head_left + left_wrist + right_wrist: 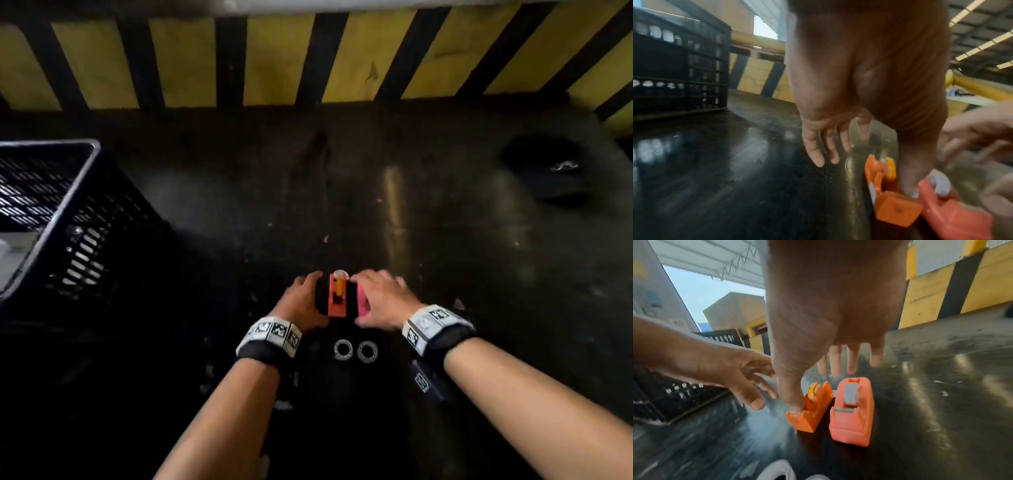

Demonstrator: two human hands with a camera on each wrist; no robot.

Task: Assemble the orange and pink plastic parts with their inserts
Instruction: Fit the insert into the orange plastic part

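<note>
An orange tape dispenser (pixel 337 298) stands on the dark table with a yellow roll (pixel 813 388) in it. Right beside it stands a pink dispenser (pixel 853 418) holding a white roll (pixel 851 394). My left hand (pixel 301 301) hovers just left of the orange dispenser (pixel 892 207), fingers spread and straight, holding nothing. My right hand (pixel 380 298) reaches over the pink dispenser (pixel 361 301) with straight fingers. In the right wrist view its thumb tip comes down on the orange dispenser's (pixel 813 410) front end. Both wrist views are motion-blurred.
Two loose white tape rolls (pixel 343 349) (pixel 367 351) lie just in front of the dispensers, between my wrists. A black slotted crate (pixel 51 219) stands at the left. A dark rounded object (pixel 548 171) sits at the far right. A yellow-and-black striped wall (pixel 308 58) closes the back.
</note>
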